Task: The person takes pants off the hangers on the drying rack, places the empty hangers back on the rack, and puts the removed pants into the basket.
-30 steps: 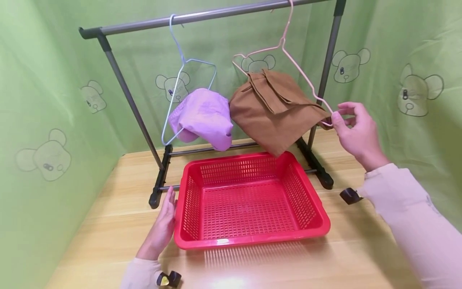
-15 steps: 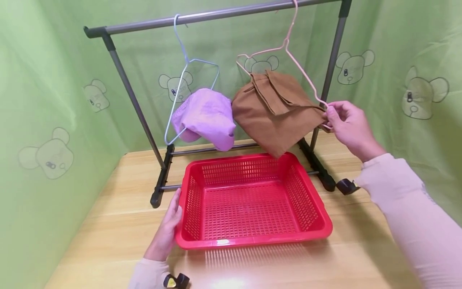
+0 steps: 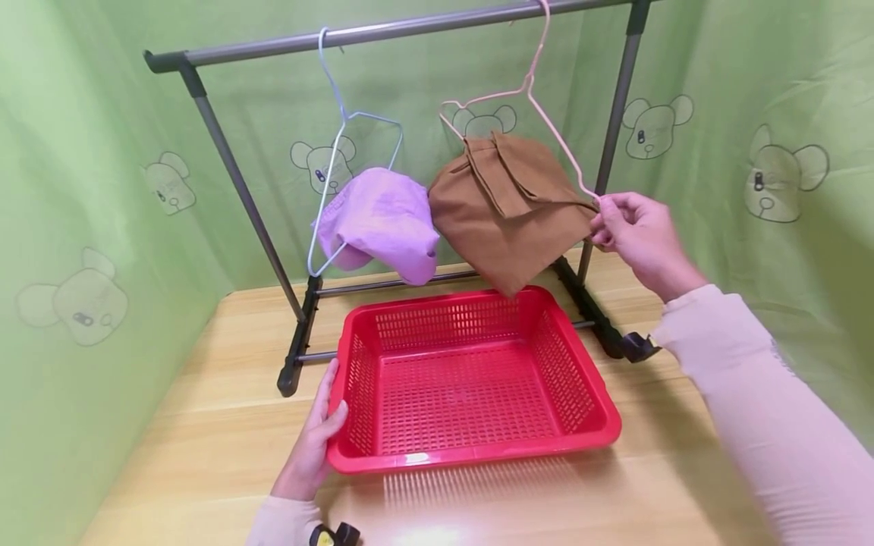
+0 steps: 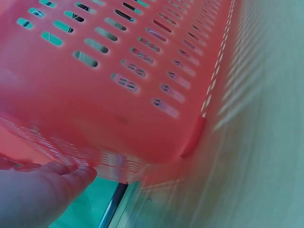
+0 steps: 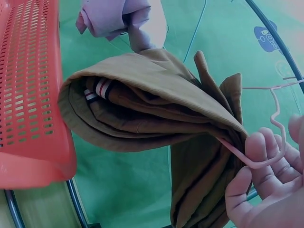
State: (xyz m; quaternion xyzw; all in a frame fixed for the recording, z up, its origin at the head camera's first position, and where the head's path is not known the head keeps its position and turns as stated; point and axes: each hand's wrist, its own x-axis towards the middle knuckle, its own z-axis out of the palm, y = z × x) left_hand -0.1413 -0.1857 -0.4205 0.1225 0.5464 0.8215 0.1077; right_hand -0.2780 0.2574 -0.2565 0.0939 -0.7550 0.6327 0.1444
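My right hand [image 3: 642,239] holds the lower right corner of a pink wire hanger [image 3: 556,133] between thumb and fingers. Over the bar of that hanger drapes a brown folded garment [image 3: 508,205], its kind not clear; striped trim [image 5: 100,88] shows inside its folds in the right wrist view. My left hand [image 3: 314,436] grips the left side of a red plastic basket [image 3: 471,455], thumb over the rim and fingers along the outer wall. In the left wrist view the fingertips [image 4: 85,173] touch the basket near its rim.
A grey metal rack [image 3: 410,29] stands behind the basket, its black feet [image 3: 290,371] on the wooden table [image 3: 191,455]. A blue hanger [image 3: 331,163] carries a lilac cloth [image 3: 382,216]. Green curtain [image 3: 75,189] surrounds the rack at the back and sides.
My right hand has moved leftward, the pink hanger's corner coming with it. My left hand has brought its thumb over the basket's rim, where before it lay flat beside it.
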